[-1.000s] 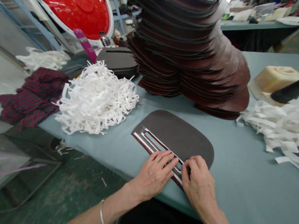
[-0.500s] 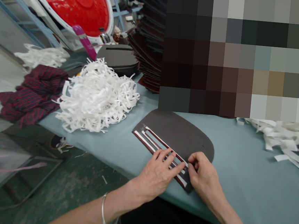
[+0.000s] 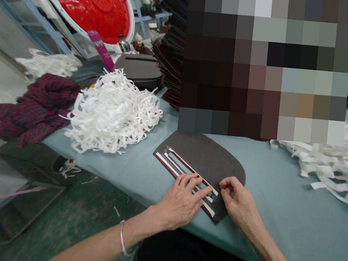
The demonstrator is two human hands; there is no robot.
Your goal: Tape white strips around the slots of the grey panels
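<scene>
A dark grey, round-ended panel lies on the blue-green tabletop. Near its straight edge is a long slot with brown borders, lined by white strips. My left hand rests flat across the slot and strips, fingers spread and pressing lightly on the panel. At the panel's right end, my right hand is closed in a pinch, its thumb and forefinger just beside the end of the upper strip. Whatever may be between those fingertips is too small to make out.
A heap of narrow white strips sits to the left, beside a striped cloth. Wider white strips lie at the right. Behind are a black case and a tall stack of dark pieces. A blurred block hides the upper right.
My right fingertips have moved slightly up and off the end of the white strip. My left hand stays flat on the panel. The whole view has shifted a little.
</scene>
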